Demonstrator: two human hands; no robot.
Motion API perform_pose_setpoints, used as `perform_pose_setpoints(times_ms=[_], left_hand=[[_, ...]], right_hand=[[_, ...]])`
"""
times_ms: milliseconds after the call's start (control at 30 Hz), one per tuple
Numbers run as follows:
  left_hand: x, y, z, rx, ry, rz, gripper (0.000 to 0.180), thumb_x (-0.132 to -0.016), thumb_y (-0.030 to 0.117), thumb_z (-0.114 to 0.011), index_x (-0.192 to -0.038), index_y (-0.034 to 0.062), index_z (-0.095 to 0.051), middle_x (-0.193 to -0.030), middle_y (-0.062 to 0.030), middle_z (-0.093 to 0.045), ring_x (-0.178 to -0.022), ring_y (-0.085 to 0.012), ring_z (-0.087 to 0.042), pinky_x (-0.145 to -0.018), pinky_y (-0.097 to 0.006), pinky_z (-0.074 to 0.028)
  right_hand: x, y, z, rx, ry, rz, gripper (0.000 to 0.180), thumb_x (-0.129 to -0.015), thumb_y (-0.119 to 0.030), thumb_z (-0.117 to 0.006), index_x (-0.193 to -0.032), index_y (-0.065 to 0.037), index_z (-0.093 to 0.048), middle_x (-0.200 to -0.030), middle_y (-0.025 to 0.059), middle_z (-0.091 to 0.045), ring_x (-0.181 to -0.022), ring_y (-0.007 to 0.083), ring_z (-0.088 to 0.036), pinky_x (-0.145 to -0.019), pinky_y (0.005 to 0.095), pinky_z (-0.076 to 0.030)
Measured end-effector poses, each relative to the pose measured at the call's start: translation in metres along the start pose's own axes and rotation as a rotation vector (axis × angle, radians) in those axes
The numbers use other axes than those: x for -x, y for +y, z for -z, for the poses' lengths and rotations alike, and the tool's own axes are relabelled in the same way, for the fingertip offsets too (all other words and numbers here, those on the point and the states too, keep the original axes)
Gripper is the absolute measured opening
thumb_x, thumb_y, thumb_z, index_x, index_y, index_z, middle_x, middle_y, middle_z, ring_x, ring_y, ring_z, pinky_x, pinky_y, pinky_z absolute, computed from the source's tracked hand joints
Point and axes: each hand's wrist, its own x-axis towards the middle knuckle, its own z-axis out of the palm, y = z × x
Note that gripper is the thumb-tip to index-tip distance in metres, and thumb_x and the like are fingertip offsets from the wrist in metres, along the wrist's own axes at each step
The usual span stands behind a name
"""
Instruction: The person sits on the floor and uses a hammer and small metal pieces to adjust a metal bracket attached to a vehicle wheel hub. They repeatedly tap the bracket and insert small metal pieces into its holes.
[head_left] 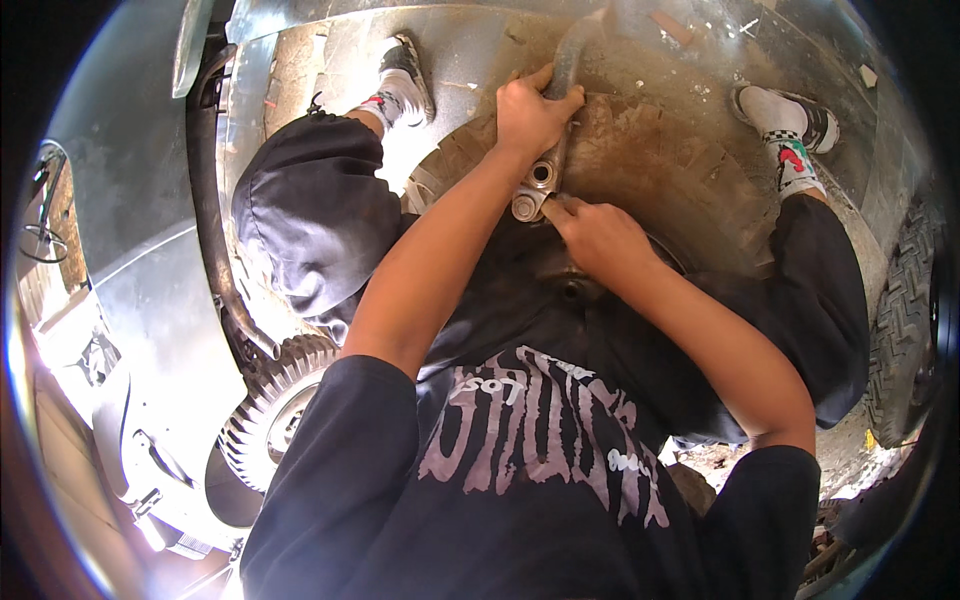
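Note:
A grey curved metal bar runs down toward me, ending in two round eyes, one ringed around a dark hole and one with a lighter, filled-looking centre. My left hand is closed around the bar just above these eyes, thumb on its right side. Lower down, my right hand has its fingertips at the bar's end, beside the lower eye; my own fingers partly hide what they grip. Beneath both hands lies a large dusty tyre on its side, between my spread legs.
On the left stands a vehicle with a grey body panel and a treaded wheel. Another knobbly tyre stands upright at the right edge. My shoes rest on the dusty floor, which has small scraps scattered at the far right.

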Motion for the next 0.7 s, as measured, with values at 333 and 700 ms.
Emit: perform_pose_setpoints(times_ms=[333, 700], left_hand=[[-0.001, -0.003, 0.0, -0.021, 0.081, -0.105, 0.056, -0.082, 0.042, -0.082, -0.116, -0.0019, -0.076, -0.084, -0.0239, -0.076, -0.078, -0.035, -0.076, -0.078, -0.042, -0.059], [-0.001, -0.017, -0.007, 0.066, 0.163, 0.007, 0.053, -0.081, 0.039, -0.082, -0.112, -0.0035, -0.076, -0.085, -0.0249, -0.076, -0.082, -0.0371, -0.076, -0.082, -0.045, -0.059]], right_hand=[[0.004, 0.002, 0.003, -0.024, 0.014, -0.018, 0.023, -0.092, -0.009, -0.057, -0.113, -0.003, -0.065, -0.093, 0.0184, -0.071, -0.077, 0.0367, -0.076, -0.069, 0.0457, -0.063], [0.001, 0.0, 0.013, -0.013, -0.054, -0.064, 0.02, -0.092, -0.009, -0.057, -0.109, -0.004, -0.066, -0.088, 0.0181, -0.07, -0.076, 0.0385, -0.075, -0.067, 0.0481, -0.062]])
